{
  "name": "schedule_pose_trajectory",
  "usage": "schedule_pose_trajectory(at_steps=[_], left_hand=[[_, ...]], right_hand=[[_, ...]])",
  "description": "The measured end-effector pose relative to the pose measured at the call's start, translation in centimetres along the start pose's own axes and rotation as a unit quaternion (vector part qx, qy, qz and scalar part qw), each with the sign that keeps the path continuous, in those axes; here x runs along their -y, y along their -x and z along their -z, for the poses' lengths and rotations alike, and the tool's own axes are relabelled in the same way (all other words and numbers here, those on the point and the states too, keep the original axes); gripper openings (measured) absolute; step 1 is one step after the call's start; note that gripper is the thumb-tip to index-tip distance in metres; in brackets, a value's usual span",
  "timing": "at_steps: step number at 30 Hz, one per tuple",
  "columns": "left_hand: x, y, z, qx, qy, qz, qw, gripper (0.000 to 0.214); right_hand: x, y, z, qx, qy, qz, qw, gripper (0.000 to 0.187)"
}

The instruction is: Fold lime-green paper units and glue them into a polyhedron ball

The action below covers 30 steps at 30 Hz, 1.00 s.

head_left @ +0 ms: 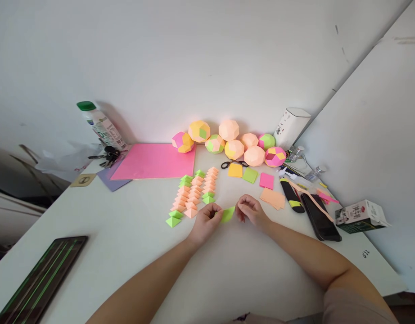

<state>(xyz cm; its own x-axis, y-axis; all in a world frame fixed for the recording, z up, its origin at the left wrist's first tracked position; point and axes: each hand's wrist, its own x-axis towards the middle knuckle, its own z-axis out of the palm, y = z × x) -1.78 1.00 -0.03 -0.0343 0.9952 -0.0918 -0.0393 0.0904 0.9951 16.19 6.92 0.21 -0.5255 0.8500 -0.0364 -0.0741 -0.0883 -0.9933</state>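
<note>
A small green paper piece (227, 214) is held between both hands just above the white table (133, 234). My left hand (205, 222) pinches its left end with curled fingers. My right hand (250, 210) pinches its right end, fingers closed. Just left of the hands lie rows of folded orange and green paper units (193, 194). Beyond the hands lie flat paper squares: yellow (235, 170), green (250, 175), pink (266, 180) and a peach stack (272, 198).
Several paper polyhedron balls (229, 143) line the wall, with scissors (232, 164) before them. A pink sheet (155, 161), keys (108, 156) and a bottle (101, 126) sit at back left. A tablet (42, 279) lies front left; a phone (320, 217), highlighter (291, 195) and carton (361, 216) right.
</note>
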Motion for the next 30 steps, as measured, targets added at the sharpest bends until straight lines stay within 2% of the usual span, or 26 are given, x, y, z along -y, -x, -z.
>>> schedule_pose_trajectory(at_steps=[3, 6, 16, 23, 30], left_hand=[[0.02, -0.03, -0.01, 0.013, 0.006, 0.004, 1.000, 0.025], [0.03, 0.02, -0.04, 0.026, 0.006, 0.001, 1.000, 0.024], [-0.43, 0.12, -0.36, -0.018, -0.002, -0.004, 1.000, 0.018], [-0.35, -0.09, -0.33, -0.026, 0.028, 0.010, 0.999, 0.018], [-0.49, 0.04, -0.42, -0.011, 0.056, 0.022, 0.998, 0.024]], right_hand=[[0.08, 0.06, -0.15, 0.039, 0.038, -0.008, 0.998, 0.021], [0.14, 0.19, -0.24, 0.051, 0.073, -0.007, 0.996, 0.021], [0.29, 0.12, -0.14, -0.018, 0.035, -0.023, 0.999, 0.021], [-0.09, -0.04, 0.09, -0.031, 0.021, -0.022, 0.999, 0.017], [-0.09, -0.17, -0.02, -0.013, 0.023, -0.021, 0.999, 0.020]])
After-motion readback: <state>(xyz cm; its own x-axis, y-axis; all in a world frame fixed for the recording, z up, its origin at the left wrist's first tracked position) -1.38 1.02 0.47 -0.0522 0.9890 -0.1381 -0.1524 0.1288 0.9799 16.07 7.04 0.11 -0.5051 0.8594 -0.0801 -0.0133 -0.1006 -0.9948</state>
